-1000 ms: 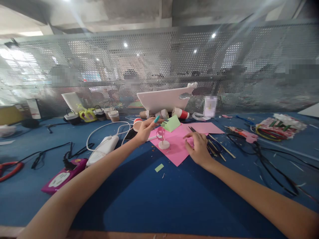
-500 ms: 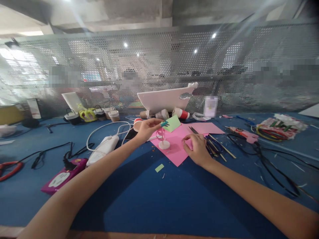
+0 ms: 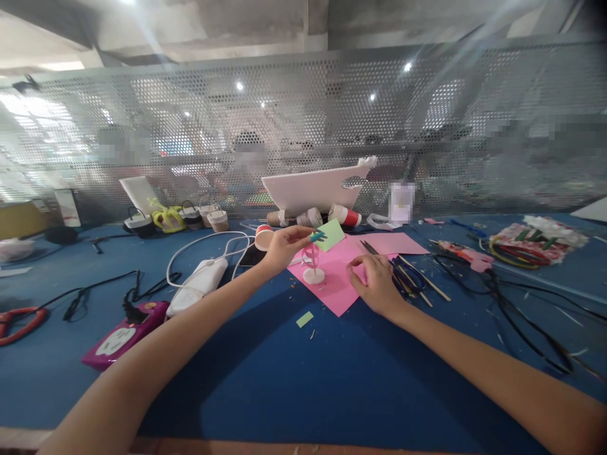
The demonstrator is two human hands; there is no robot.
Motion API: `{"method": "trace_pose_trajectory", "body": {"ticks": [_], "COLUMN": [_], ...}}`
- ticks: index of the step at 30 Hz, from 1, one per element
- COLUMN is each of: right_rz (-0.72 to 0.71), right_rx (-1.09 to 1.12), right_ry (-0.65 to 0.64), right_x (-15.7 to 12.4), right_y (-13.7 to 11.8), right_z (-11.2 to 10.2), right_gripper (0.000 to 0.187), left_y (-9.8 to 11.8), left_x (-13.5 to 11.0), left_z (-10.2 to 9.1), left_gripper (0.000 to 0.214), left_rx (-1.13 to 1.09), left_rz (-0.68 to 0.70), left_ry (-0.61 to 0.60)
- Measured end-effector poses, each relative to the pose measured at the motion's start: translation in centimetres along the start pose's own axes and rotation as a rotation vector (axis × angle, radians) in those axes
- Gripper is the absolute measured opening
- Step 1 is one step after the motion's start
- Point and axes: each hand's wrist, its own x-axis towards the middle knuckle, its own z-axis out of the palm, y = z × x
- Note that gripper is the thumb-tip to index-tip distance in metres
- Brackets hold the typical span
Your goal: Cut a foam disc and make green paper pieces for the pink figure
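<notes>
Blue tabletop before a perforated metal screen, strewn with cables. On it a pink sheet, with a small spiral stand near its middle. At the sheet's 10 o'clock, left hand closed on a teal tool, tip by a green card at 12 o'clock. At 3 o'clock, right hand curled, fingertips on the sheet; impossible to tell whether pinching anything. Scissors just beyond it, toward 3 o'clock
</notes>
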Motion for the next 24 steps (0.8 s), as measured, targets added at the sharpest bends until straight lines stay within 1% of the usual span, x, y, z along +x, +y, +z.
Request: {"method": "trace_pose_trajectory", "body": {"ticks": [7,12,18,24], "right_rz": [0.019,0.035,0.053,0.052], "right_rx": [-0.003,-0.004,0.014,0.005], "right_ry": [-0.018,-0.042,-0.061,-0.076], "right_x": [0.06,0.10,0.08,0.13], "right_y": [0.06,-0.12,-0.19,0.01], "right_z": [0.02,-0.14,-0.20,-0.15], "right_gripper": [0.010,0.012,0.012,0.012], "left_y": [-0.18,-0.87,-0.54,-0.45], "left_x": [-0.01,0.50,0.61,0.46], "left_z": [-0.02,-0.43,-0.34,-0.23], "left_gripper": [0.041,0.048,0.054,0.053], "left_rx": [0.022,0.046,0.025,0.007], "left_rz": [0.017,0.035,0.002,-0.003], "left_ry": [-0.035,-0.091,-0.063,-0.087]}}
